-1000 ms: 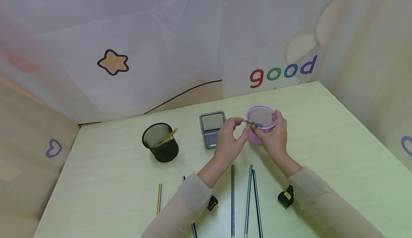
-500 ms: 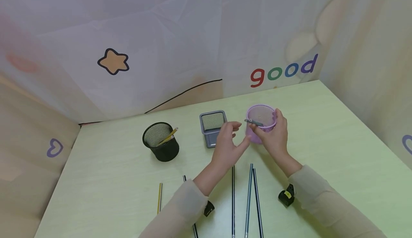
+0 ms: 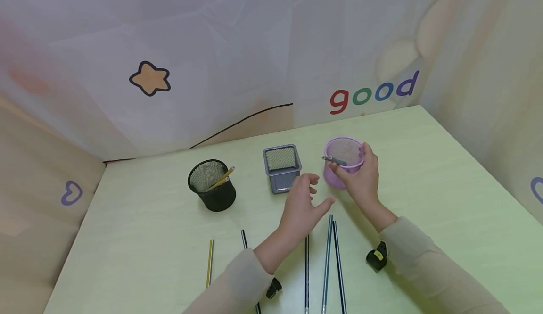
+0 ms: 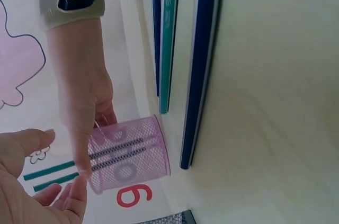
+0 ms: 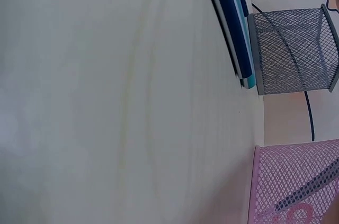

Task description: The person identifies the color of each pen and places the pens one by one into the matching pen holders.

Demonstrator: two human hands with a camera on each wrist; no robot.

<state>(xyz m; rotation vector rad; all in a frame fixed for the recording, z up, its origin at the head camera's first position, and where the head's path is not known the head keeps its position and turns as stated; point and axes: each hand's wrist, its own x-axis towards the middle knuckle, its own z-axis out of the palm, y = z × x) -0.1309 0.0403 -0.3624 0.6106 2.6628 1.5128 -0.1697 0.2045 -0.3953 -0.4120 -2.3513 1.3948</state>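
My right hand [image 3: 364,178] grips the purple mesh pen cup [image 3: 333,177] at its right side, thumb at the near rim. Two teal pencils [image 3: 333,160] stand inside, leaning over the left edge; the left wrist view shows them through the mesh. My left hand [image 3: 300,208] hovers left of the cup and in front of the grey square mesh holder [image 3: 283,181], fingers loosely bent and thumb spread, holding nothing. Several pencils lie on the table near the forearms: a teal pencil [image 3: 328,262], a dark blue pencil [image 3: 339,267] beside it, and another dark pencil [image 3: 307,276] to their left.
A black round mesh cup [image 3: 218,198] holding two yellow pencils [image 3: 220,180] stands at left. A yellow pencil [image 3: 209,262] and a dark pencil [image 3: 243,238], partly under the left sleeve, lie in front. A patterned curtain [image 3: 237,59] borders the table [image 3: 140,238] at the back and sides.
My left hand has drawn back from the pencil ends in the purple cup, moving down toward me, its thumb and fingers parting. The right hand keeps its grip on the cup.
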